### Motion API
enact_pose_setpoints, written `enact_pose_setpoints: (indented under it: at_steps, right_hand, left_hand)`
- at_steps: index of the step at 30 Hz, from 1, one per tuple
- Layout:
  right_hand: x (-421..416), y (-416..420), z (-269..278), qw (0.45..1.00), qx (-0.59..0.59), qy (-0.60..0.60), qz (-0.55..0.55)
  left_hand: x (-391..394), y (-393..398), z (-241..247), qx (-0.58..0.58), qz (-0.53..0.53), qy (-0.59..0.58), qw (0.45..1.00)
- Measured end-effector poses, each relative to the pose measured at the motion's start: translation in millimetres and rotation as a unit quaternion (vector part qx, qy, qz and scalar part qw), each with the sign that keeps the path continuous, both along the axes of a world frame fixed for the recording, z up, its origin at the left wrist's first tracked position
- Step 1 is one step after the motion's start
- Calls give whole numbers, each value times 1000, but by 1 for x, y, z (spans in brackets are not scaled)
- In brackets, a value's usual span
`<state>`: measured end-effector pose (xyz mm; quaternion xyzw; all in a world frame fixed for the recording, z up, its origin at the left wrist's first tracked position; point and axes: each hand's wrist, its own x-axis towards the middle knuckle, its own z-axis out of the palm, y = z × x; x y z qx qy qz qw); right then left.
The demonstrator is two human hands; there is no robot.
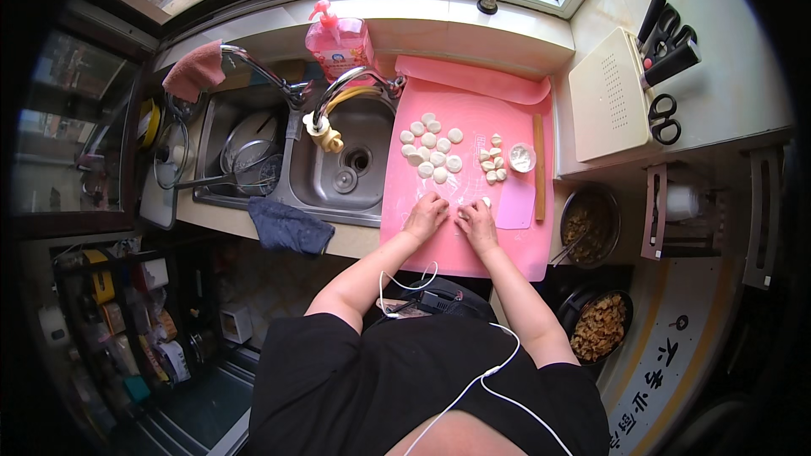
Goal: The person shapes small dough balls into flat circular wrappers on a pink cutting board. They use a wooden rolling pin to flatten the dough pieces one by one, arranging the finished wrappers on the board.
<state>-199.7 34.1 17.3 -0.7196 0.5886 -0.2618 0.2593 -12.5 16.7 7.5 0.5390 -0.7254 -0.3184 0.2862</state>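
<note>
A pink silicone mat point(412, 253) lies in front of me with both hands low on it. My left hand point(427, 215) has its fingers curled down to the mat; whether they hold anything is hidden. My right hand point(478, 223) is bent over a pale bit of dough point(464, 215) at its fingertips. Another dough piece point(486, 201) sits just beyond its knuckles. Farther up are several flattened dough discs point(437, 158) and, to their right, a cluster of small dough lumps point(493, 166). Beside these stand a small bowl of white powder point(522, 158), a purple scraper point(516, 204) and a wooden rolling pin point(539, 168).
To the left is a double steel sink point(304, 180) with taps, a pan lid and a whisk; a dark cloth point(288, 225) hangs over its front. At right stand a bowl of filling point(586, 228), a pan of browned food point(600, 329) and a knife block point(611, 95).
</note>
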Motion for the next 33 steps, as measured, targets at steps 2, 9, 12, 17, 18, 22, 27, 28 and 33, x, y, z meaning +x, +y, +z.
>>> enact_pose_setpoints:
  at_steps: [2,9,12,17,18,22,27,28,33]
  right_hand:
    - [-1,0,-7,1000,10,-21,3]
    - [-4,0,-10,999,-11,-43,-28]
    - [-8,4,-13,998,14,-52,-39]
    - [-3,4,-6,993,19,-89,-74]
    - [-5,2,-9,996,16,-76,-41]
    - [-8,-3,-13,999,34,-28,17]
    - [-3,-1,2,998,63,10,-9]
    - [-3,0,3,999,35,1,-7]
    - [-5,-1,-12,999,44,-5,22]
  left_hand:
    - [0,-2,-5,7,-10,10,1000]
    - [15,-1,1,35,28,16,999]
    - [28,-1,1,51,-7,-16,999]
    - [25,-7,12,83,13,26,996]
    - [25,-9,8,84,-8,39,996]
    - [23,-13,-4,126,-39,50,990]
    - [20,-10,0,121,-19,31,992]
    - [16,-9,6,110,-18,31,993]
    - [18,-5,-10,87,-35,19,995]
